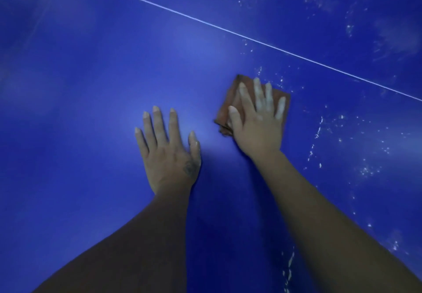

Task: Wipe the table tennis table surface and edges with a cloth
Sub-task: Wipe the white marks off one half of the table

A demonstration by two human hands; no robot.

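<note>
The blue table tennis table (91,87) fills the whole view. A folded brown cloth (228,103) lies flat on it, right of centre. My right hand (258,121) presses on the cloth with its fingers straight and spread, covering most of it. My left hand (166,153) rests flat on the bare blue surface to the left of the cloth, fingers spread, holding nothing.
A thin white line (251,39) runs diagonally from the upper left to the right edge. White specks and smears (319,132) dot the surface to the right of the cloth and in the upper right corner. The left half looks smooth.
</note>
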